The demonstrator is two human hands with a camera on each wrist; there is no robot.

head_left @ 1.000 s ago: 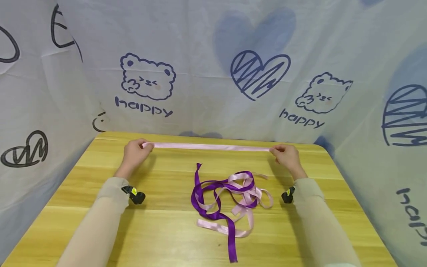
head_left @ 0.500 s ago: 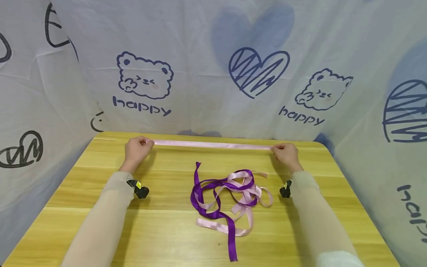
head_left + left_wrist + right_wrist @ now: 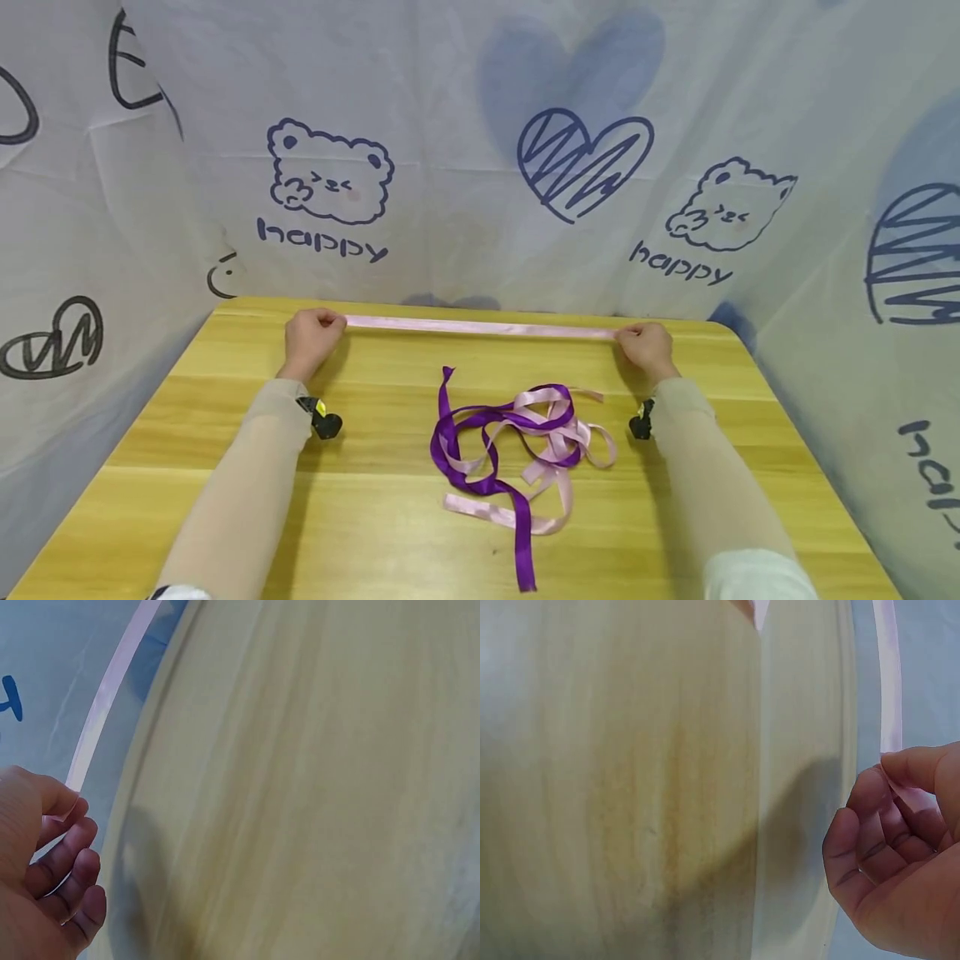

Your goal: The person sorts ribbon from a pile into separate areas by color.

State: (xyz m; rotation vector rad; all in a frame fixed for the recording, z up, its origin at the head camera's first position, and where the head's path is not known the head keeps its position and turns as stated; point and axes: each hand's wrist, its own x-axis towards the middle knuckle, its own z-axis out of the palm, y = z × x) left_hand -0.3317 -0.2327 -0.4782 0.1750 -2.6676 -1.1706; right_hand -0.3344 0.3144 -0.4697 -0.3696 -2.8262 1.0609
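A pale pink ribbon (image 3: 480, 327) is stretched nearly straight between the two hands, near the table's far edge. Its left end is pinched between thumb and forefinger of my left hand (image 3: 312, 342); in the left wrist view the other fingers (image 3: 75, 859) curl loosely below the ribbon (image 3: 105, 697). My right hand (image 3: 647, 348) pinches the opposite end, and the right wrist view shows the ribbon (image 3: 889, 675) rising from the thumb and fingertip. Between the forearms lies a loose tangle of purple ribbon (image 3: 522, 533) and more pink ribbon (image 3: 480, 508).
The wooden table (image 3: 375, 533) has a rounded far edge. Behind it and at both sides hangs a pale cloth (image 3: 450, 208) printed with hearts, bears and words. A small dark wrist camera (image 3: 326, 423) sits on the left cuff, another camera (image 3: 642, 419) on the right.
The forearms have shifted slightly forward and the left hand a little to the right. Both hands keep their pinch on the taut pink ribbon, and the tangle lies as before.
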